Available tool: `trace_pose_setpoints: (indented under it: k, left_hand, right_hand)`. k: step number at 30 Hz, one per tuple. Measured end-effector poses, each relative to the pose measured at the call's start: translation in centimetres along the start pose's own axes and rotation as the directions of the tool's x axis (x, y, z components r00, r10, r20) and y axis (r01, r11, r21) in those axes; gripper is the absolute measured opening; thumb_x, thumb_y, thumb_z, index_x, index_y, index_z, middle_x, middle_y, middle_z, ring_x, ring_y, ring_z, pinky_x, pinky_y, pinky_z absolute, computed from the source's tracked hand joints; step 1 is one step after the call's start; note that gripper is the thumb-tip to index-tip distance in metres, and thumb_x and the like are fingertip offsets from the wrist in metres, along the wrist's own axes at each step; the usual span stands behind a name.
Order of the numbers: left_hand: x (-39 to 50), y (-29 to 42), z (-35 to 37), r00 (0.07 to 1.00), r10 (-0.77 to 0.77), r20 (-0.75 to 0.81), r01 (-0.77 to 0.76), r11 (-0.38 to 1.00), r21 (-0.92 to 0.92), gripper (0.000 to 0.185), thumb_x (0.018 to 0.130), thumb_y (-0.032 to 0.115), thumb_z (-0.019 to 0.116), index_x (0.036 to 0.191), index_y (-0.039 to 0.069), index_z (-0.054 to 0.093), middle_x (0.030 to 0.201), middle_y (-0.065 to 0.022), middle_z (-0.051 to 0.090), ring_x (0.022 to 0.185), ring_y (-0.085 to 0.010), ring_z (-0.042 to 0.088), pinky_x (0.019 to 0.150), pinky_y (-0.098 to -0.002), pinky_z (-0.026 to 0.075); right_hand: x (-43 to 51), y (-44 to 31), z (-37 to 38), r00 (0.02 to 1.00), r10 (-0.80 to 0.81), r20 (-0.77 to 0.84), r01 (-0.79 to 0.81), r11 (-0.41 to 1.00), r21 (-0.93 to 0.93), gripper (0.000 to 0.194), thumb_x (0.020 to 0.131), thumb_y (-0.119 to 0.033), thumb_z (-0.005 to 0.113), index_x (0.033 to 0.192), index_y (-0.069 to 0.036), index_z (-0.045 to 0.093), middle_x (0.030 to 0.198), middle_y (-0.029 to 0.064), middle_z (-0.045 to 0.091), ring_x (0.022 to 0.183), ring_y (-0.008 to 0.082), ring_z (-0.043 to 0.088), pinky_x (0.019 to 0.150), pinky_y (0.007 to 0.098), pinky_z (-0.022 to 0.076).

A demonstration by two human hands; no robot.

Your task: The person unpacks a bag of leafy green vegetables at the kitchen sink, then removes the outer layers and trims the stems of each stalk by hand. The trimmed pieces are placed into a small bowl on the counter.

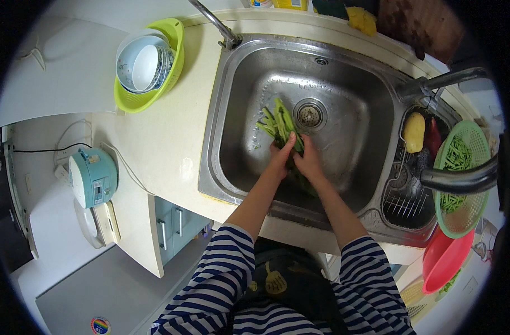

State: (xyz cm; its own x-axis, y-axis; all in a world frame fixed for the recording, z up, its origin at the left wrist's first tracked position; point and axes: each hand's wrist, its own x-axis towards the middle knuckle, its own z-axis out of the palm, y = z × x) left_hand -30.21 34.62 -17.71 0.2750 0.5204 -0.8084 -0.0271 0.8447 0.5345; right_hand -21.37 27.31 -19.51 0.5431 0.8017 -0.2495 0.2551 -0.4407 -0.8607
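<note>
A bunch of green leafy vegetables (283, 119) is held low in the stainless steel sink basin (351, 125), its cut stems pointing away from me. My left hand (282, 158) grips the bunch from the left, thumb laid along the stems. From the right, my right hand (308, 161) closes around the same bunch. The dark leaves hang below and between my hands, partly hidden by them. Just beyond, to the right of the stems, lies the drain strainer (310, 116). Water drops cover the basin floor.
Left of the sink, a lime-green basket (177, 63) holds stacked bowls (144, 63). A small side basin holds a yellow potato-like vegetable (414, 133) and a wire rack (408, 204). A faucet (458, 180) reaches in near a green colander (443, 222) of cut green beans (458, 155).
</note>
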Motion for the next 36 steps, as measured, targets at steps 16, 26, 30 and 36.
trace_pose_setpoints:
  k: [16,26,30,36]
  left_hand:
    - [-13.8,7.5,-6.0,0.914,0.240,0.328,-0.199,0.968,-0.154,0.063,0.083,0.027,0.071,0.134,0.000,0.047,0.118,-0.0136,0.062,0.104,-0.0242,0.063,0.088,-0.0376,0.054]
    - [-19.7,12.4,-9.0,0.849,0.312,0.425,-0.217,0.941,-0.259,0.069,0.075,0.041,0.070,0.129,0.001,0.053,0.110,-0.0140,0.065,0.096,-0.0293,0.066,0.084,-0.0408,0.056]
    - [-21.4,13.6,-9.3,0.834,0.374,0.405,-0.278,0.920,-0.276,0.069,0.076,0.043,0.069,0.127,0.000,0.055,0.112,-0.0148,0.066,0.096,-0.0287,0.066,0.084,-0.0416,0.056]
    - [-21.8,15.6,-11.6,0.894,0.326,0.307,-0.223,0.918,-0.327,0.056,0.082,0.036,0.070,0.124,0.001,0.057,0.106,-0.0145,0.067,0.091,-0.0273,0.067,0.083,-0.0414,0.057]
  right_hand:
    - [-10.3,-16.4,-9.6,0.952,-0.212,0.221,0.092,0.886,0.454,0.037,0.089,-0.011,0.067,0.126,-0.007,0.063,0.134,0.0102,0.056,0.115,0.0186,0.058,0.089,0.0291,0.0481]
    - [-9.1,-16.2,-10.4,0.954,0.053,0.295,-0.245,0.705,0.666,0.036,0.098,-0.020,0.059,0.129,-0.004,0.058,0.126,0.0081,0.062,0.110,0.0197,0.062,0.090,0.0324,0.0502]
    - [-9.9,-15.3,-8.5,0.918,0.042,0.394,-0.322,0.660,0.679,0.037,0.098,-0.021,0.059,0.131,-0.004,0.057,0.126,0.0097,0.061,0.112,0.0220,0.061,0.090,0.0343,0.0508]
    - [-10.0,-12.3,-6.9,0.908,0.156,0.390,-0.374,0.720,0.584,0.042,0.095,-0.022,0.063,0.134,-0.008,0.055,0.130,0.0076,0.058,0.114,0.0208,0.059,0.091,0.0349,0.0486]
